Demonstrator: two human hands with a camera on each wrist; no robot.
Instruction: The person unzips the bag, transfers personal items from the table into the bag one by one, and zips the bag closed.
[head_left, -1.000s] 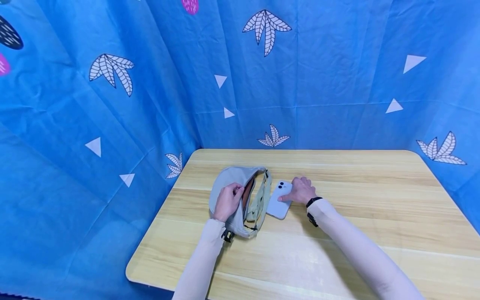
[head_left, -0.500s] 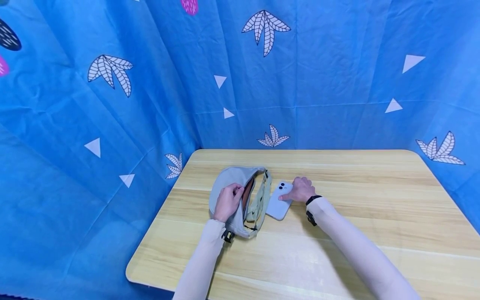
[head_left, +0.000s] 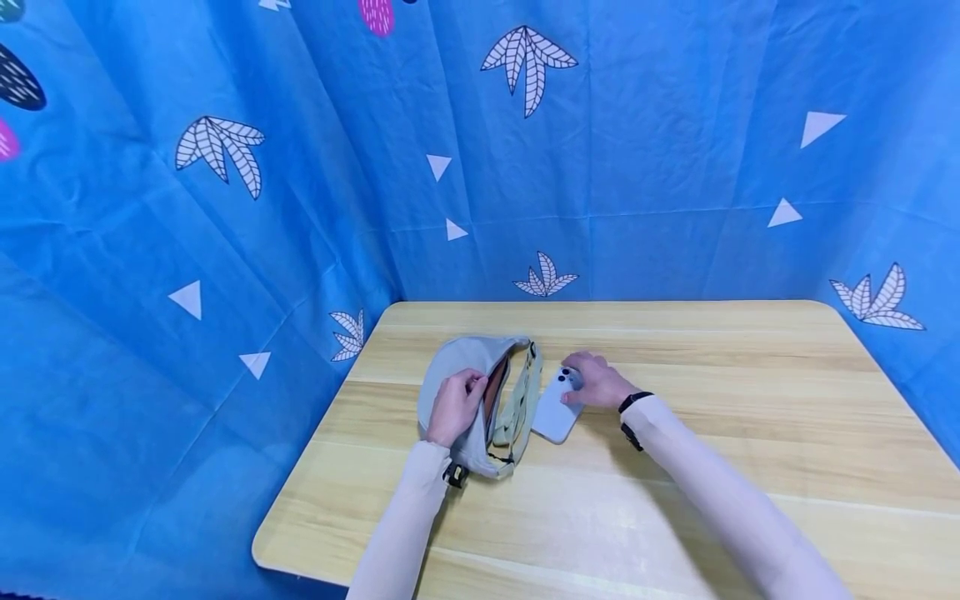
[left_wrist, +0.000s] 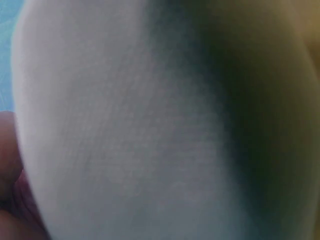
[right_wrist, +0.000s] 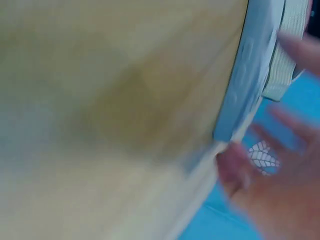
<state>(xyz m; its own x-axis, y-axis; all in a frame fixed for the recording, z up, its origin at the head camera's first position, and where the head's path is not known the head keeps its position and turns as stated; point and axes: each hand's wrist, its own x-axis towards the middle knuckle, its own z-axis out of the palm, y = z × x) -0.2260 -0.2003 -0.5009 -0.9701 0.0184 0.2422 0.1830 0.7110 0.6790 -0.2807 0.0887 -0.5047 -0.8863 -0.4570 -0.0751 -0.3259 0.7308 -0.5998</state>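
Note:
A grey waist bag [head_left: 459, 354] lies on the wooden table with its zipped mouth parted, showing a brown lining [head_left: 495, 388]. My left hand [head_left: 454, 407] pinches the bag's fabric at the rim of that opening. In the left wrist view, blurred grey bag fabric [left_wrist: 120, 125] fills most of the picture. To the right of the bag, a pale blue smartphone [head_left: 557, 413] lies back up, camera end away from me. My right hand [head_left: 600, 382] arches over its top end, thumb by the back and fingers by the upper edge; the right wrist view shows these fingers [right_wrist: 232, 167] blurred beside the phone's corner.
The bag's light green strap [head_left: 525, 408] lies looped between the bag and the phone. A wooden tabletop [head_left: 720, 400] stretches out to the right. Blue patterned cloth [head_left: 637, 167] hangs behind the table and along its left side.
My right hand's fingers have shifted left from the phone's right side to its top end. The left hand and the bag stay in place.

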